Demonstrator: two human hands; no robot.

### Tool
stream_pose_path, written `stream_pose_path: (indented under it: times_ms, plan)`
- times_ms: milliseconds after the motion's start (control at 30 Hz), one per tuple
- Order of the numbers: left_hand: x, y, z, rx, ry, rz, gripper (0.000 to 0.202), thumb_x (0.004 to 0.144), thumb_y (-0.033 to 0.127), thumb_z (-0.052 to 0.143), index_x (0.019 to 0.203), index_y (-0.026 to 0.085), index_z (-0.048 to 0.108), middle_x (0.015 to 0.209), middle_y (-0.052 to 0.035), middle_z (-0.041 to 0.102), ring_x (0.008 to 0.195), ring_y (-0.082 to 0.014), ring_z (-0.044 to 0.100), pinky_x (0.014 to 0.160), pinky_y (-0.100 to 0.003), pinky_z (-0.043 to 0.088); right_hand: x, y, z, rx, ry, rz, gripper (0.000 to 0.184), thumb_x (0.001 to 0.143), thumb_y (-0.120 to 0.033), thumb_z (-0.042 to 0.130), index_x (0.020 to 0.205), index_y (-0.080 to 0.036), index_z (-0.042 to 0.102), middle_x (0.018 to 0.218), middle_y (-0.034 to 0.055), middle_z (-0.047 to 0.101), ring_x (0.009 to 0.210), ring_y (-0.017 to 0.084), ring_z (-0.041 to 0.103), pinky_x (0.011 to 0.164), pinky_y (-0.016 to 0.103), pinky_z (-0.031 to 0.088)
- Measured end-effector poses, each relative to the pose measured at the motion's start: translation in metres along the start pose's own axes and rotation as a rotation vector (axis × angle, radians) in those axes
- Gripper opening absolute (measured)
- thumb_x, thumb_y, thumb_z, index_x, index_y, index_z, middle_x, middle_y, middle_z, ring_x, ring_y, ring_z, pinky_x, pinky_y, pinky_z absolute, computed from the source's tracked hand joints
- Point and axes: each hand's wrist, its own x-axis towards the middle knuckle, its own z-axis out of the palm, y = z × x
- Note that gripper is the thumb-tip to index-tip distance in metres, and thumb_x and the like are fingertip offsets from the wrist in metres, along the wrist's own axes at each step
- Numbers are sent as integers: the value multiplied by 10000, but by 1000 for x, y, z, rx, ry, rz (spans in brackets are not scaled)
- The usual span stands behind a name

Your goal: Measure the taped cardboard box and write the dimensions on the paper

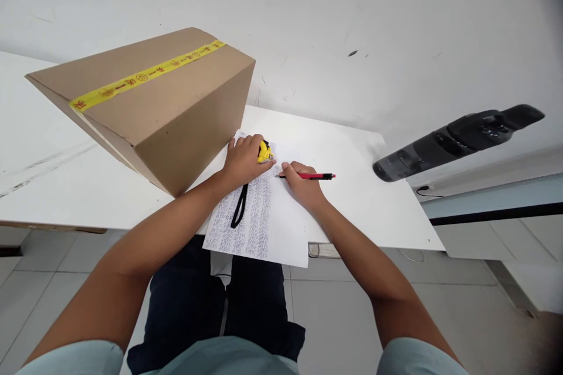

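Note:
My left hand (244, 159) is wrapped round a yellow and black tape measure (264, 152), resting on a sheet of paper (288, 234). A black wrist strap (239, 208) hangs from under that hand and lies across the page. Several columns of blue handwriting fill much of the sheet, whose near edge sticks out past the table. My right hand (303, 184) grips a red and black pen (317, 176), its tip at the paper just right of the tape measure. The page's far part is partly hidden by my left hand.
A cardboard box (193, 135) closed with yellow printed tape stands on the white table (347, 187), left of the paper. At the right end is a tall black cylindrical device (444, 143), close to the wall. The table's front edge runs near my lap.

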Motion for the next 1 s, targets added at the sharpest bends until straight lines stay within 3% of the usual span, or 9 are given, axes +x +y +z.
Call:
stream_pose_path:
  times_ms: [167,433,667,1000]
  plan:
    - [-1,2,-2,0,-3,-7,480,867,503,697,1214,223,521,1228,-98,656,1199,-333,562,1147,-504,322,1,0,-1,15,-21,26,467,869,-565,600,551,-249,468,582,1,568,678,195,585,677,334,452]
    - [-1,3,-4,22,-12,-12,482,880,518,682,1229,224,523,1245,-92,657,1212,-326,564,1167,-500,310,1,1,0,28,65,36,468,862,-564,610,550,-237,491,592,-7,544,658,180,533,663,328,425]
    - [-1,2,-2,37,-1,-7,491,877,516,683,1235,217,527,1234,-86,659,1208,-320,573,1154,-494,332,5,5,-1,44,40,25,448,851,-550,624,546,-232,540,525,-34,451,629,177,514,677,335,424]
    - [-1,3,-2,44,3,-2,503,873,519,685,1242,212,534,1238,-90,661,1198,-319,577,1164,-503,326,4,5,0,44,88,38,438,844,-511,611,524,-241,479,507,-43,419,613,172,506,674,341,418]
